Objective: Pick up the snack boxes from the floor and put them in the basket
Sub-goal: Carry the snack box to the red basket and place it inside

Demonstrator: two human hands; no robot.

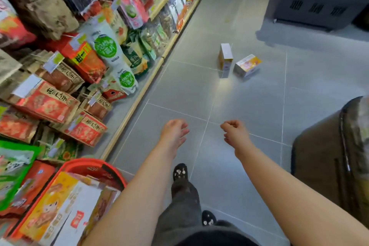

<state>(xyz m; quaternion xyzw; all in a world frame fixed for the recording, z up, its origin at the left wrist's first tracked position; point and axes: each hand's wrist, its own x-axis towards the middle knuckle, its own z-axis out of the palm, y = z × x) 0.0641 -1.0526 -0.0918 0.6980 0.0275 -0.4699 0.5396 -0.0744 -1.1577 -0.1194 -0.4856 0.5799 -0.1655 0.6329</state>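
In a shop aisle, a red basket (83, 163) already holding boxes sits at the person's lower left. Both arms reach forward over the tiled floor. The left hand (173, 130) has its fingers relaxed and apart, and the right hand (233, 132) has them loosely curled, both empty. Two snack boxes lie well ahead, nearer the right hand: one upright box (226, 58) and one tipped box (247, 65), its long axis crosswise.
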